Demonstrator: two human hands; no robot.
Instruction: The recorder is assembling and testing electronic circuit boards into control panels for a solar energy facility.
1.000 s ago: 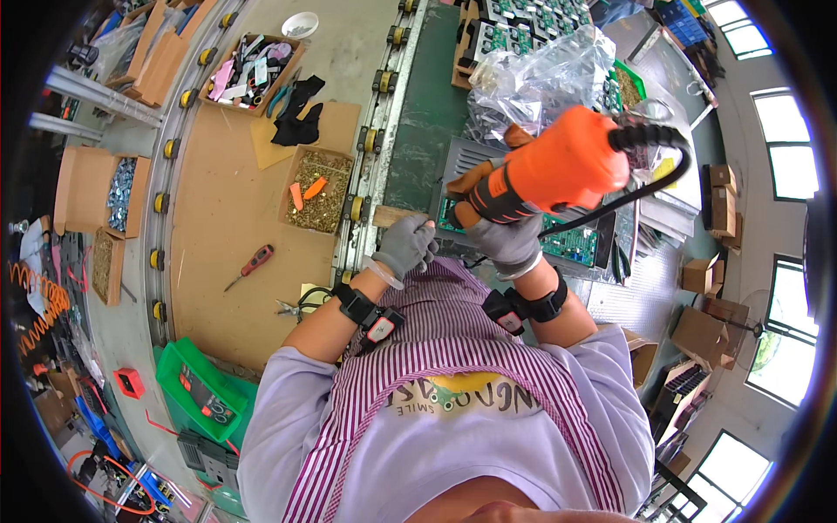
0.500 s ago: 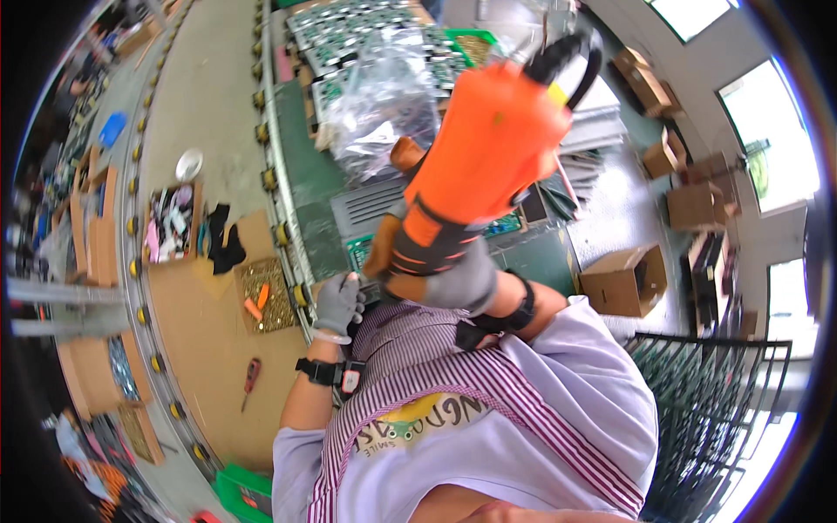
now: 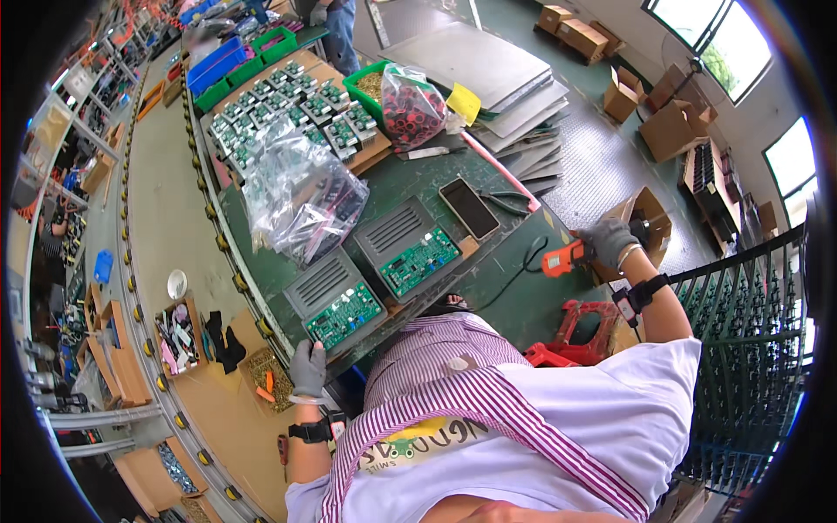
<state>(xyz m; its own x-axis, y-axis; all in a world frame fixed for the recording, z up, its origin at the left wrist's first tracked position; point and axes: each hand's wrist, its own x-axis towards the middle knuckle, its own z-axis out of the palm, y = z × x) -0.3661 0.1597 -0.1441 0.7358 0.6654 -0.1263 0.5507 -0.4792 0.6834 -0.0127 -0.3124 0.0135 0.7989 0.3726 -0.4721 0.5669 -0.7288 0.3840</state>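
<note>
1. Workshop floor (image 3: 602,139): cartons and bright windows beyond it, a black rack (image 3: 741,349) at lower right. The green desk (image 3: 401,185) lies ahead, a roller line running along its left side.
2. Two grey vented cases (image 3: 403,228) sit side by side by the near edge, each with a green circuit board exposed; probably set there for easy reach.
3. Right hand (image 3: 608,244), gloved: grip closed around the orange power tool (image 3: 565,259), off the desk's right side near a carton (image 3: 660,213). Likely kept out there so tool and cable stay clear of the boards.
4. Left hand (image 3: 308,370), gloved, beside the desk's near left corner, close to the left case. No object shows in its grip; how far spread, or whether touching the edge, cannot tell.
5. Phone (image 3: 471,207) and pliers (image 3: 506,202) lie right of the cases, seemingly parked aside. Clear plastic bag (image 3: 301,187) behind.
</note>
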